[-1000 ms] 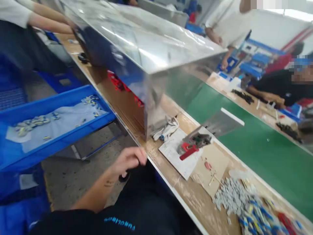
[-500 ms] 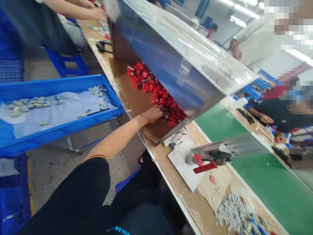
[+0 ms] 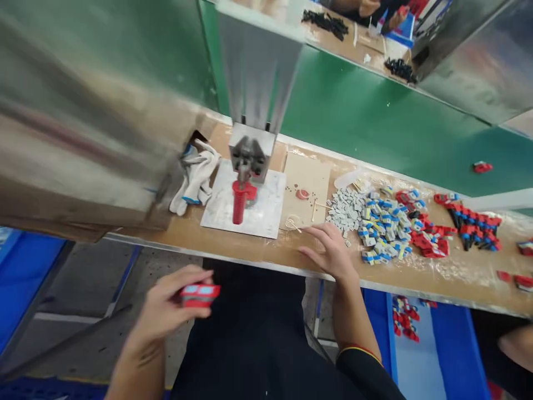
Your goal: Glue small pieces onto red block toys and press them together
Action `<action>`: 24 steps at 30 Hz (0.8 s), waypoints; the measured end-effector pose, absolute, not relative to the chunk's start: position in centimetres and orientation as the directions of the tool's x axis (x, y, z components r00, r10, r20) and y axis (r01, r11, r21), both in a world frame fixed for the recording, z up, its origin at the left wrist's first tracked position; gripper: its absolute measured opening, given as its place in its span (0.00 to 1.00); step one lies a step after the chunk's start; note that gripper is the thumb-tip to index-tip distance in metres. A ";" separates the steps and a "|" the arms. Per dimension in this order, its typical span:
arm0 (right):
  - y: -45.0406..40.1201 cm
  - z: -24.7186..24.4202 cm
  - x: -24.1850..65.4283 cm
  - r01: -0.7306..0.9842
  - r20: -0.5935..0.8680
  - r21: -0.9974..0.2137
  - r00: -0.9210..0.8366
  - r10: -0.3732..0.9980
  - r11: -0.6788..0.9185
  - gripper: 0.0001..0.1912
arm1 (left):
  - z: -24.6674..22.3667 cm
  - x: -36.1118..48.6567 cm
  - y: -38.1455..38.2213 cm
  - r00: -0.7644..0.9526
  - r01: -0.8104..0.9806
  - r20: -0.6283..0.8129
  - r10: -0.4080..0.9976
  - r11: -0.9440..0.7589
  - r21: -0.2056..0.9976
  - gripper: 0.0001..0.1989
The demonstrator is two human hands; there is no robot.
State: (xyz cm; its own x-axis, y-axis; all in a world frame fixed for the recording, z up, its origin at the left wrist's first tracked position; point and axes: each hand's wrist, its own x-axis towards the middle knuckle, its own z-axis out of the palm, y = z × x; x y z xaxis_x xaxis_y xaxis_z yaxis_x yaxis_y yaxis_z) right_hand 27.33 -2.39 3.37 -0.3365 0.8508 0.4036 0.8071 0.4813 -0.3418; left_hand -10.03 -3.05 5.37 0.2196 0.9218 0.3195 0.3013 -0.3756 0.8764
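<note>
My left hand (image 3: 169, 305) is closed on a red part (image 3: 200, 295) with two pale blue windows, held in front of the bench edge. My right hand (image 3: 331, 250) has its fingers apart over the front of the bench, holding nothing, near a thin ring of string (image 3: 292, 222). Between and beyond the hands stands a toggle clamp with a red handle (image 3: 239, 205), mounted above a white plate (image 3: 262, 214). A heap of small grey pieces (image 3: 345, 208) lies just beyond my right hand, beside a pile of grey, blue and yellow parts (image 3: 383, 228).
White gloves (image 3: 197, 178) lie left of the plate, beside a large metal-sided box (image 3: 95, 128). More red parts (image 3: 431, 239) are at the right. A green conveyor (image 3: 375, 111) runs behind. Blue trays (image 3: 453, 344) sit below. Another person's arm shows at the right edge.
The view has swung from the box of red parts to the clamp. My left hand is out of the box and now holds a red part. My right hand has come into view.
</note>
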 end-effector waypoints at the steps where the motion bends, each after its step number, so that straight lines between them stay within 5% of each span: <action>1: -1.6 3.2 27.1 0.800 0.364 -0.347 -0.367 0.856 0.490 0.15 | 4.4 -8.5 -2.9 0.288 0.232 0.332 0.898 -0.402 0.886 0.23; 5: 0.6 2.3 27.2 0.773 0.341 -0.372 -0.401 0.850 0.514 0.07 | 1.5 -2.8 0.7 0.406 0.046 0.384 0.829 -0.438 0.898 0.18; 13: 2.9 4.6 26.4 0.701 0.362 -0.468 -0.404 0.840 0.539 0.08 | 1.0 0.8 6.1 0.514 0.099 0.390 0.764 -0.504 0.858 0.13; 20: 1.5 3.6 26.3 0.560 0.583 -0.677 0.011 0.812 0.478 0.08 | 0.7 1.5 5.5 0.461 0.186 0.377 0.804 -0.503 0.844 0.12; 24: 0.2 4.1 24.5 0.532 0.679 -0.679 0.190 0.709 0.507 0.09 | 0.4 1.8 5.2 0.394 0.154 0.360 0.846 -0.446 0.882 0.14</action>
